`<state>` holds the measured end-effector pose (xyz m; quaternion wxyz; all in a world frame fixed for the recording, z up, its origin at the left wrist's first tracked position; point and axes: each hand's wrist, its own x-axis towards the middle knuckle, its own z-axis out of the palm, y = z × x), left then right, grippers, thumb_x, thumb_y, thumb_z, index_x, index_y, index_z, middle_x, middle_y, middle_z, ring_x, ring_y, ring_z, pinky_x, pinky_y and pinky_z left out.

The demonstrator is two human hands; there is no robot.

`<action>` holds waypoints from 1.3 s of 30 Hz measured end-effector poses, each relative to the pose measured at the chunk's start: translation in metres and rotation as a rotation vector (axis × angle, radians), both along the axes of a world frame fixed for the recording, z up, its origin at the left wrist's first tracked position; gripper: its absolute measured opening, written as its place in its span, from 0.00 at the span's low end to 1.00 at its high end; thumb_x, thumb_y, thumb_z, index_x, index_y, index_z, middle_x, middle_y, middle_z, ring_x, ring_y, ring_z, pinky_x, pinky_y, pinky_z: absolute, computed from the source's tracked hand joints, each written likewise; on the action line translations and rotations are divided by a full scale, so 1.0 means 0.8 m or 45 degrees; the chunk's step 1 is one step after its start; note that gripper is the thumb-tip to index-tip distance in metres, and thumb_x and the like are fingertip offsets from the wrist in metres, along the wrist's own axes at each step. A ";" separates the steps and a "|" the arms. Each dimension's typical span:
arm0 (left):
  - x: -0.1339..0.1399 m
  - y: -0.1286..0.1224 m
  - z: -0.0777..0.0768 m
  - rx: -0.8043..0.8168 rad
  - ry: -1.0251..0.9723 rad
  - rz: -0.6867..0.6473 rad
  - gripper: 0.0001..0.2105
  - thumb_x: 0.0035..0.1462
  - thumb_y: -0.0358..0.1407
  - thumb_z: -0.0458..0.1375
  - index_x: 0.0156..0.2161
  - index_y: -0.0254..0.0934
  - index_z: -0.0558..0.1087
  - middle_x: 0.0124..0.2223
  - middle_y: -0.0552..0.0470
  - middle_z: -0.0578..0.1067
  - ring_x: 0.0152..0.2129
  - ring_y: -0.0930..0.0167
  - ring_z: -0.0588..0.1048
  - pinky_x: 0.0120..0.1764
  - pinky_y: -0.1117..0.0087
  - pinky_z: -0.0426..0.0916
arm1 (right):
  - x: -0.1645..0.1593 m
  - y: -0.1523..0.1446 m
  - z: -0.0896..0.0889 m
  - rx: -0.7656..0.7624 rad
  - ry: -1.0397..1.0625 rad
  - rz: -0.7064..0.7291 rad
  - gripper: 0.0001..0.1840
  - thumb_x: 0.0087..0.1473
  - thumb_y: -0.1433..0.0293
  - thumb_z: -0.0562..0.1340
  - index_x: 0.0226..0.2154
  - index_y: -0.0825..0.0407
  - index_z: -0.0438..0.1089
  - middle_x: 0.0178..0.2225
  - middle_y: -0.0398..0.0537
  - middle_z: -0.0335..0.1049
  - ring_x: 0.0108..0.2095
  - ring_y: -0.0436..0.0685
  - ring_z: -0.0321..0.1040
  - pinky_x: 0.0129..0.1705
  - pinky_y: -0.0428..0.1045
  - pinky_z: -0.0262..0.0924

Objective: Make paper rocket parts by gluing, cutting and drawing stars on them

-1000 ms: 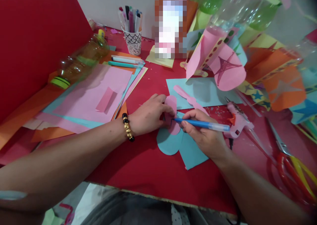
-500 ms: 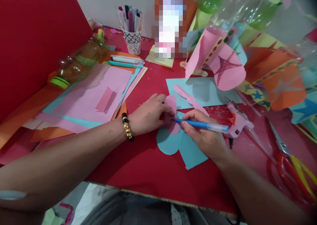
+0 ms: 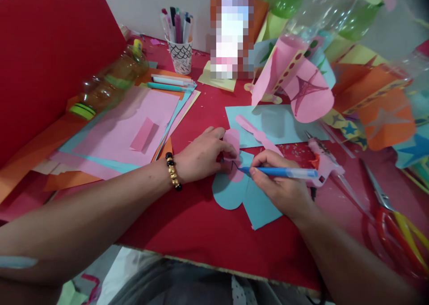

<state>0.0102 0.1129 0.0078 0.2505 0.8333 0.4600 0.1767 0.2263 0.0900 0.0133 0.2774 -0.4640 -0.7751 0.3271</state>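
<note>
My right hand (image 3: 279,184) grips a blue felt-tip pen (image 3: 278,171), its tip on a pink paper cutout (image 3: 236,175) where a short dark angled line shows. With bent fingers my left hand (image 3: 208,155) holds that cutout from the left, hiding part of it. Beneath the cutout lies a light-blue paper piece (image 3: 229,193) with a rounded end. Another light-blue piece (image 3: 261,206) with straight edges rests partly under my right hand. Just beyond, a wavy pink strip (image 3: 256,134) lies across a light-blue sheet (image 3: 288,121).
At right are a hot glue gun (image 3: 326,162) and scissors (image 3: 385,202). Bottles dressed in decorated paper (image 3: 311,90) stand behind them. Stacked coloured sheets (image 3: 134,117), a plastic bottle (image 3: 110,81) and a cup of pens (image 3: 180,57) are at left and back.
The pen tip has moved slightly right and down, and the dark line on the pink cutout shows more fully. My left hand has stayed in place.
</note>
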 end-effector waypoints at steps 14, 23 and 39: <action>-0.001 0.000 -0.003 0.052 0.004 -0.011 0.10 0.52 0.38 0.65 0.42 0.43 0.79 0.36 0.50 0.66 0.37 0.65 0.65 0.39 0.67 0.60 | -0.005 -0.005 -0.004 -0.011 0.019 0.037 0.04 0.57 0.67 0.61 0.34 0.50 0.67 0.25 0.41 0.66 0.23 0.48 0.59 0.24 0.45 0.54; 0.000 0.000 -0.002 0.050 0.002 -0.013 0.10 0.53 0.38 0.65 0.41 0.42 0.79 0.37 0.49 0.67 0.38 0.65 0.65 0.40 0.66 0.61 | -0.008 -0.004 -0.001 0.003 0.031 0.106 0.02 0.57 0.70 0.61 0.34 0.51 0.67 0.25 0.39 0.65 0.23 0.47 0.60 0.26 0.44 0.55; -0.001 0.000 0.000 0.035 0.003 -0.027 0.11 0.52 0.38 0.66 0.42 0.42 0.79 0.37 0.49 0.67 0.38 0.65 0.65 0.40 0.66 0.61 | -0.001 -0.001 -0.007 -0.013 0.005 -0.049 0.06 0.57 0.66 0.60 0.32 0.51 0.66 0.22 0.40 0.64 0.21 0.48 0.58 0.22 0.45 0.52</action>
